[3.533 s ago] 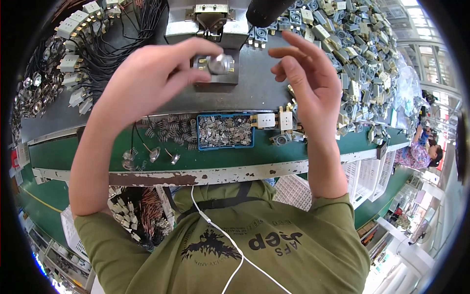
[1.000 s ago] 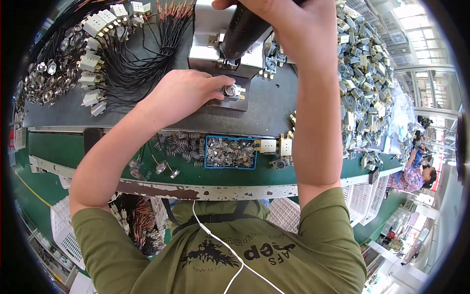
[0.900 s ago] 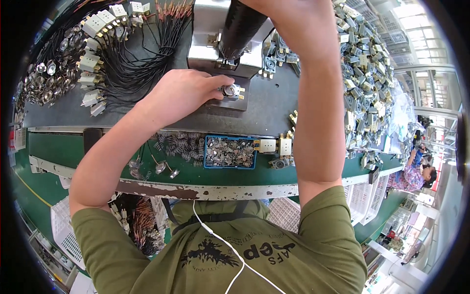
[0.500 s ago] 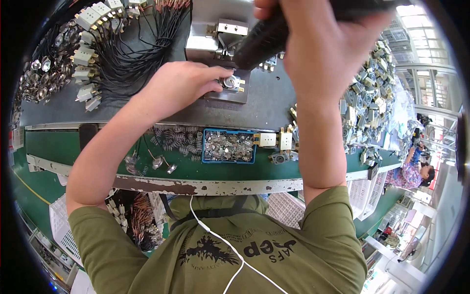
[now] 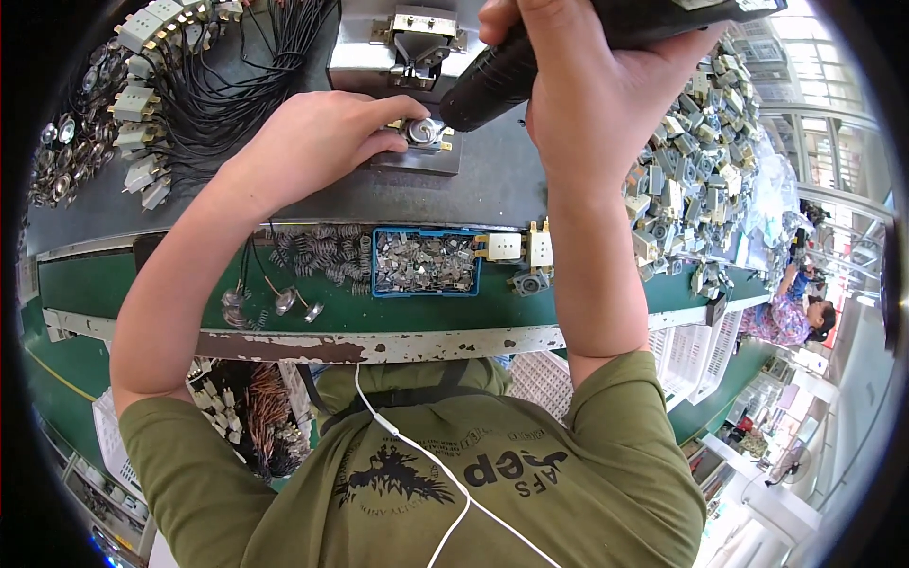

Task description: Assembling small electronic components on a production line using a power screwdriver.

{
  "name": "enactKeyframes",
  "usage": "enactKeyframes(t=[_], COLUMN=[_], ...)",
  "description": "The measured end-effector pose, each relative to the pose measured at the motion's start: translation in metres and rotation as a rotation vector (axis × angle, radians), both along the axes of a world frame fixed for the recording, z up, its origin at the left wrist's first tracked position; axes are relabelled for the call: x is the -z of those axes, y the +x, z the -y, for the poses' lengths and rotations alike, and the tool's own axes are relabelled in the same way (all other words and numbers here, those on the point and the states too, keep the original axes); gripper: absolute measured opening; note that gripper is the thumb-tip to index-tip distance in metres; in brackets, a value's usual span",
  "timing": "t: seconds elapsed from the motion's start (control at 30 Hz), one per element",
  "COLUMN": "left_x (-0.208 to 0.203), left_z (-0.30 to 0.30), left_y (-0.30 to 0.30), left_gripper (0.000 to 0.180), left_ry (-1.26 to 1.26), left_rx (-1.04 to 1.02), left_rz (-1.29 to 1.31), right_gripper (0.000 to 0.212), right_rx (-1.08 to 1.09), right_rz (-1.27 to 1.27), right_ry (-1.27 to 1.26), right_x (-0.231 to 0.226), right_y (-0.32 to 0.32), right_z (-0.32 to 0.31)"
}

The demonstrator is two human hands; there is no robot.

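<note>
Farthest left of the left hand (image 5: 331, 133) lies a pile of shiny metal discs (image 5: 66, 142); nearer it stand white blocks (image 5: 134, 102) with black wires (image 5: 260, 71) running to them, which look further along than the rest. Below the left hand, springs (image 5: 331, 254) lie loose beside a blue tray (image 5: 426, 294) of small metal bits, seemingly stock to be used. The left hand grips a disc-topped piece (image 5: 423, 132) between thumb and forefinger, at its fingertips, on a metal block (image 5: 417, 164); the disc looks seated, but whether it is fastened I cannot tell. From the right hand (image 5: 601, 90), wrapped around a black tool (image 5: 488, 90), the tip points down just beside that piece; contact is unclear. Right of that hand spreads a large heap of grey and cream parts (image 5: 686, 166), apparently without wires, so much seems left.
</note>
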State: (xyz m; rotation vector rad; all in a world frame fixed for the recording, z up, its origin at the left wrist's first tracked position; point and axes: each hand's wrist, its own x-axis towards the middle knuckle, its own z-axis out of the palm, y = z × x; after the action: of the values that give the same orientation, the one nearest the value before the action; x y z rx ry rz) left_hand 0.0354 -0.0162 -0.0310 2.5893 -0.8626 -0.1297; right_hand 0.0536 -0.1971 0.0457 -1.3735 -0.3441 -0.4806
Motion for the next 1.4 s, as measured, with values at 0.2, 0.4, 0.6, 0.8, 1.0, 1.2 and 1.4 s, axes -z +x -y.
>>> enactKeyframes(t=[0.2, 0.4, 0.6, 0.8, 1.0, 1.2, 1.4], left_x=[0.003, 0.006, 0.003, 0.001, 0.006, 0.012, 0.005], left_z=[0.0, -0.001, 0.001, 0.0, -0.002, -0.004, 0.029], left_y=[0.0, 0.004, 0.005, 0.005, 0.002, -0.004, -0.056], left_gripper=[0.03, 0.031, 0.031, 0.031, 0.03, 0.028, 0.022], left_ry=[-0.003, 0.02, 0.034, 0.061, 0.054, 0.053, -0.064], left_rx=[0.012, 0.02, 0.036, 0.045, 0.064, 0.055, 0.177], left_rz=[0.021, 0.066, 0.042, 0.035, 0.096, 0.276, 0.389], right_gripper=[0.056, 0.059, 0.069, 0.07, 0.064, 0.053, 0.052], right_rx=[-0.265, -0.102, -0.195, -0.201, -0.276, -0.156, -0.088], right_rz=[0.394, 0.083, 0.077, 0.079, 0.027, 0.207, 0.153], right_ry=[0.125, -0.009, 0.027, -0.004, -0.031, 0.139, 0.107], right_x=[0.017, 0.005, 0.01, 0.009, 0.007, 0.008, 0.01], right_y=[0.02, -0.006, -0.004, -0.009, -0.013, -0.019, -0.023], right_z=[0.005, -0.002, 0.002, -0.001, 0.0, -0.004, 0.041])
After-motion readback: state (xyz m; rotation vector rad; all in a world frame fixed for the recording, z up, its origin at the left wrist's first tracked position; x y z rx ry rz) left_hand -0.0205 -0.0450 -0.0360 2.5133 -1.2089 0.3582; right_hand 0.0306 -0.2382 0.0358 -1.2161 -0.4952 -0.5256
